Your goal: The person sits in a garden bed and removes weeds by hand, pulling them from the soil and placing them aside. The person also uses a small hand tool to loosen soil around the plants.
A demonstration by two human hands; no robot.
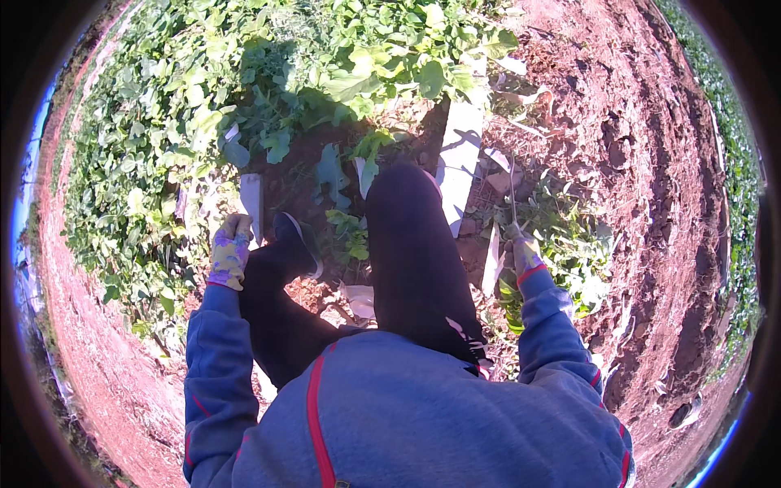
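Note:
My left hand (231, 237), in a pale floral glove, is closed beside my bent knee at the edge of the green leafy plants (154, 146). Whatever its fingers may hold is hidden. Out to the right, my right hand (523, 246) wears a similar glove and is closed around a thin, pale, stem-like piece (512, 195) that points away from me. Pulled or cut greenery (569, 244) lies on the ground next to that hand. Broad lobed leaves (354, 81) hang ahead of my knees.
A white strip (460, 150) runs away from me beside my right knee, and a shorter pale strip (251, 203) stands near my left hand. My dark shoe (299, 241) rests on the soil. Furrowed reddish earth (634, 163) stretches along the right, strewn with dry leaves.

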